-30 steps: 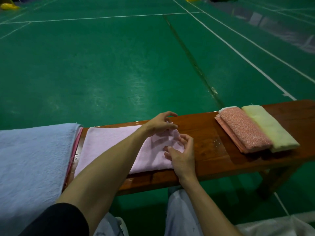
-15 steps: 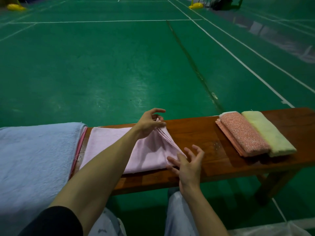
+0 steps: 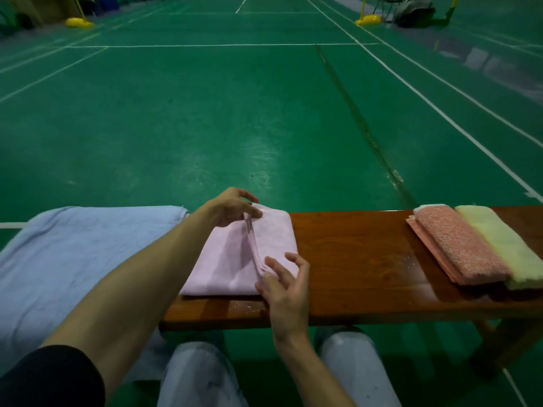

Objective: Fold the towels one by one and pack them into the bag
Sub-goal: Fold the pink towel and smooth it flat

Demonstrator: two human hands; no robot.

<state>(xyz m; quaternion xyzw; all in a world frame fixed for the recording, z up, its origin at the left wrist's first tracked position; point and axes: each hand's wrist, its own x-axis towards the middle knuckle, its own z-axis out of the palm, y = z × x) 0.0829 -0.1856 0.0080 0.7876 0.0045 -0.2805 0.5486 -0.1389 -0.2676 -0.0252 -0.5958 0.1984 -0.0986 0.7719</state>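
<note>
A pale pink towel (image 3: 229,259) lies on the wooden bench (image 3: 352,254), partly folded, with a raised flap of layered edges running down its middle. My left hand (image 3: 232,208) pinches the far end of that flap. My right hand (image 3: 283,284) pinches the near end, its other fingers spread. A large light blue towel (image 3: 73,259) lies spread at the left. A folded salmon speckled towel (image 3: 458,248) and a folded pale yellow towel (image 3: 505,242) lie side by side at the bench's right end. No bag is in view.
The bench stands on a green sports court floor (image 3: 205,113) with white lines. My knees (image 3: 199,374) in light trousers sit under the bench's front edge. Yellow net-post bases (image 3: 368,20) and a dark bag-like heap (image 3: 414,10) are far off.
Both hands have carried the pink towel's right end up and over to the left, so the towel is now shorter. The view has tilted upward, showing more of the court.
</note>
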